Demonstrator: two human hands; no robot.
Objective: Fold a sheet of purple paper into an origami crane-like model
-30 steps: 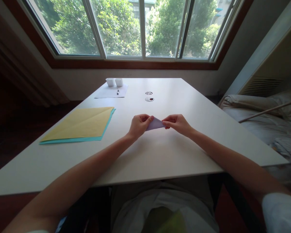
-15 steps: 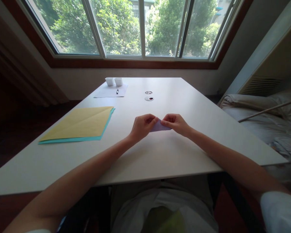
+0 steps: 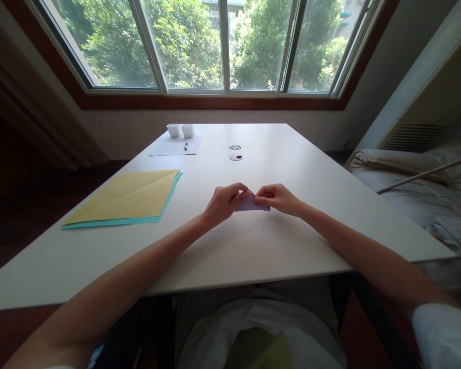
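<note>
A small folded piece of purple paper (image 3: 249,203) is held just above the white table (image 3: 230,246), in front of me. My left hand (image 3: 225,200) grips its left side, thumb on the near face and fingers behind. At its right side, my right hand (image 3: 277,199) pinches the paper between thumb and fingers. Parts of the paper are hidden behind both thumbs, so its full folded shape does not show.
On the left lie yellow paper (image 3: 126,197) and teal paper (image 3: 113,223) beneath it. Farther back, a white sheet (image 3: 165,147) bears a pen (image 3: 186,146) and two small white containers (image 3: 174,130). Round cable-hole fittings (image 3: 236,157) are set mid-table. A sofa (image 3: 418,189) stands right.
The right fingers have shifted slightly on the purple paper, and its lower right corner now shows below them. Both hands still hold it in nearly the same place.
</note>
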